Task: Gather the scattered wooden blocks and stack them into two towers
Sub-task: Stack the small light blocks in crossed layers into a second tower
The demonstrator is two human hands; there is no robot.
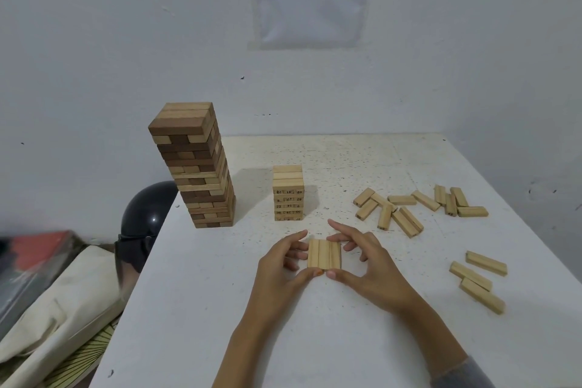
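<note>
Row of three pale wooden blocks flat on white bench, pinched between curled left grip and right grip. Could totally buckle apart mid-lift toward short pale wooden tower if squeezed unevenly.

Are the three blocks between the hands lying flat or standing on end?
Lying flat: the three blocks lie side by side, long faces up, gripped between the left hand and right hand.

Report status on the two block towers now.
Done: the tall tower stands at the left edge of the table; the short tower is several layers high. In hand: left hand and right hand pinch a row of three blocks on the table. Left: the scattered blocks beyond the right hand and three more blocks near the right edge.
</note>
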